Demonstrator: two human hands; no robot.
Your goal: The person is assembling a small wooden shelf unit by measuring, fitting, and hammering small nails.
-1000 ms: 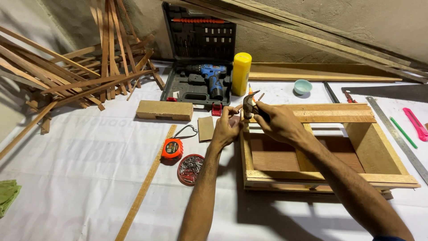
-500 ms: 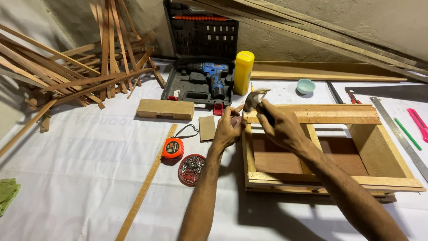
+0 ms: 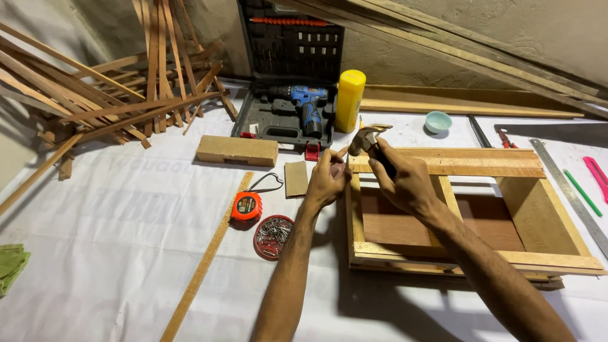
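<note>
Nailing at the near-left corner of a wooden frame point(image 3: 443, 166), judged to be the step in hand: the right hand point(image 3: 405, 180) is closed around the handle of a claw hammer point(image 3: 366, 137), whose head hangs just above the corner, while the left hand point(image 3: 328, 179) pinches something small at the top rail between thumb and fingertips (likely a nail, though too small to tell). The frame lies flat on a white sheet point(image 3: 126, 240), right of centre, with both hands over its left end. The next move seems to call for a short, square tap, the holding fingers kept clear of the hammer face.

Items nearby, by place, shape and colour:
- Round red tin of loose nails point(image 3: 273, 236), just left of the frame, lid off.
- Orange tape measure point(image 3: 246, 206), beside the tin, with a dark wrist loop.
- Black plastic tool case point(image 3: 288, 82), propped open at the back; a blue cordless drill point(image 3: 304, 104) lies in its lower half.
- Yellow cylindrical bottle point(image 3: 349, 100), upright, just right of the case.
- Small pale-blue cup point(image 3: 437, 121), behind the frame.
- Rectangular wooden block point(image 3: 237, 151) and a small square of brown card or sandpaper point(image 3: 295, 178), left of the hands.
- Heap of thin wooden slats point(image 3: 114, 95), far left.
- Steel ruler point(image 3: 570, 193), green pencil point(image 3: 581, 192) and pink cutter point(image 3: 596, 174), at the right edge.
</note>
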